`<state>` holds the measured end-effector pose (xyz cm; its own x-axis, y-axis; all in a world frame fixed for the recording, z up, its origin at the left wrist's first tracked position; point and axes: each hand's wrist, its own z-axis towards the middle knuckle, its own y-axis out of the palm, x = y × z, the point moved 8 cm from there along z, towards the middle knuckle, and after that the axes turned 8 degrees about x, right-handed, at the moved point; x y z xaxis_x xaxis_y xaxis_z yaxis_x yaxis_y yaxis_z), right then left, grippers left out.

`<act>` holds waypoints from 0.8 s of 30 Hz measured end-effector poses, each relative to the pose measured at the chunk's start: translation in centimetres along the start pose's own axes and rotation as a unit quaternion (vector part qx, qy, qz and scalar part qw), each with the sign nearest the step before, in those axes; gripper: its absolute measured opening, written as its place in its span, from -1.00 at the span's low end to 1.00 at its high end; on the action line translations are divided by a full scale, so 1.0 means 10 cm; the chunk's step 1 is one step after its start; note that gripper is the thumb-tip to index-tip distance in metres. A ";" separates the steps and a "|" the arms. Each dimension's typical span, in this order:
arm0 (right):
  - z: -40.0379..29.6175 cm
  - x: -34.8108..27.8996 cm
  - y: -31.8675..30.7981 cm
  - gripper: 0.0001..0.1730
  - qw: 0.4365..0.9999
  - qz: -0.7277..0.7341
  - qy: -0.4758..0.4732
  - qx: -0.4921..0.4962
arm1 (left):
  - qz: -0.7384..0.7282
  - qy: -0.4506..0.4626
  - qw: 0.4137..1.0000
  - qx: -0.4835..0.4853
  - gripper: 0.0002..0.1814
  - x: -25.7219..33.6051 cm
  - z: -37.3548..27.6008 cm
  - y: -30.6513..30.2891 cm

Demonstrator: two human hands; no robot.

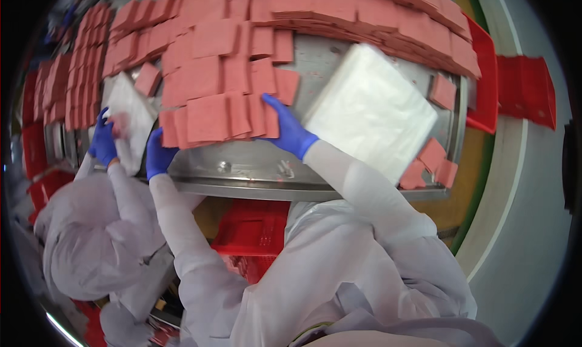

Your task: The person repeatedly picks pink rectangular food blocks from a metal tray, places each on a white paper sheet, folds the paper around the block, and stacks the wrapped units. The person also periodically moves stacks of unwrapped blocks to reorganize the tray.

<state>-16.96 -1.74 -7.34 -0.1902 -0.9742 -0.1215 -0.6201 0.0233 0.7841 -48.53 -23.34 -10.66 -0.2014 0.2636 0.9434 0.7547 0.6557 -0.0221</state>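
Note:
In blue gloves, my left hand (pixel 160 157) and my right hand (pixel 291 132) grip a front row of square pink slices (pixel 209 124) from its two ends. The slices look like pressed meat and overlap like fallen cards. My left fingers wrap the left end; my right thumb lies along the right end, with the other fingers partly hidden beneath. More overlapping pink slices (pixel 198 76) lie directly behind this row on the steel table (pixel 313 56). Right of my right hand rests a stack of clear plastic bags or film sheets (pixel 373 110), partly covered by my forearm.
Rows of pink stacks (pixel 336 6) line the table's far side. Loose pieces (pixel 432 154) lie at the right corner. Red crates stand beyond the right edge (pixel 484 74) and under the table (pixel 250 226). At left, a co-worker's gloved hands (pixel 103 140) are over another plastic stack (pixel 132 106).

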 end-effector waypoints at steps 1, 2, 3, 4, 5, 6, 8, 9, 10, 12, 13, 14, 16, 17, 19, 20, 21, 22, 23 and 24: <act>0.02 -0.05 -0.07 -0.39 1.000 0.006 -0.010 0.006 | -0.018 0.010 1.000 0.006 -0.64 0.20 0.01 0.34; 0.01 -0.04 -0.05 -0.39 1.000 0.008 -0.007 0.002 | -0.049 0.001 0.999 0.018 -0.60 0.27 -0.07 0.46; 0.01 -0.05 -0.04 -0.39 1.000 0.009 -0.005 -0.005 | -0.081 -0.008 0.996 0.026 -0.56 0.33 -0.11 0.61; -0.01 -0.04 0.00 -0.38 1.000 0.005 -0.008 -0.007 | -0.128 -0.038 0.991 0.031 -0.52 0.33 -0.17 0.65; -0.06 -0.06 -0.01 -0.40 1.000 0.002 -0.012 0.001 | -0.185 -0.072 0.979 0.042 -0.46 0.30 -0.24 0.70; -0.11 -0.11 0.01 -0.41 1.000 -0.002 -0.017 0.007 | -0.243 -0.104 0.963 0.058 -0.40 0.29 -0.31 0.76; -0.25 -0.29 0.05 -0.43 1.000 -0.010 -0.018 -0.014 | -0.153 -0.042 0.984 0.079 -0.38 0.39 -0.48 0.95; -0.36 -0.42 0.06 -0.44 0.999 -0.015 -0.011 -0.042 | -0.077 0.006 0.994 0.077 -0.38 0.47 -0.57 1.12; -0.50 -0.57 0.07 -0.45 0.997 -0.020 -0.006 -0.069 | 0.005 0.055 0.995 0.079 -0.37 0.57 -0.66 1.31; -0.80 -0.98 -0.04 -0.44 0.997 -0.052 -0.031 -0.056 | 0.057 0.125 0.987 0.087 -0.28 0.70 -0.79 1.70; -1.10 -1.35 -0.01 -0.49 0.972 -0.162 -0.168 -0.028 | -0.005 0.111 0.991 0.080 -0.27 0.68 -0.79 1.88; -1.32 -1.65 0.00 -0.56 0.947 -0.205 -0.249 -0.012 | -0.066 0.098 0.991 0.069 -0.27 0.68 -0.76 2.09; -1.55 -2.20 -0.12 -0.56 0.916 -0.211 -0.341 -0.005 | -0.245 0.028 0.969 0.007 -0.34 0.71 -0.46 2.67; -1.68 -2.39 -0.07 -0.47 0.953 -0.106 -0.281 0.041 | -0.325 -0.003 0.945 -0.032 -0.34 0.79 -0.30 3.02; -1.82 -2.98 -0.15 -0.31 0.954 -0.119 -0.275 0.002 | -0.351 0.016 0.931 -0.097 -0.32 1.20 0.04 3.77; -1.92 -3.22 -0.05 -0.30 0.947 -0.109 -0.302 -0.006 | -0.345 0.019 0.932 -0.110 -0.31 1.35 0.18 4.02; -2.04 -3.47 0.03 -0.30 0.938 -0.099 -0.333 -0.012 | -0.341 0.022 0.931 -0.127 -0.30 1.52 0.32 4.30; -2.11 -3.68 0.08 -0.30 0.932 -0.106 -0.345 -0.018 | -0.372 -0.001 0.914 -0.160 -0.30 1.76 0.39 4.57; -2.19 -3.90 0.08 -0.31 0.926 -0.110 -0.360 -0.019 | -0.401 -0.028 0.894 -0.196 -0.31 1.94 0.49 4.85; -2.23 -4.09 0.06 -0.31 0.921 -0.114 -0.371 -0.021 | -0.400 -0.042 0.893 -0.202 -0.34 2.02 0.63 5.01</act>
<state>7.37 33.09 11.68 -0.5364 -0.5298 -0.6569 -0.6815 -0.1872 0.7074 -18.70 19.25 5.23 -0.8109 -0.1119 0.5744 0.5078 0.3532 0.7858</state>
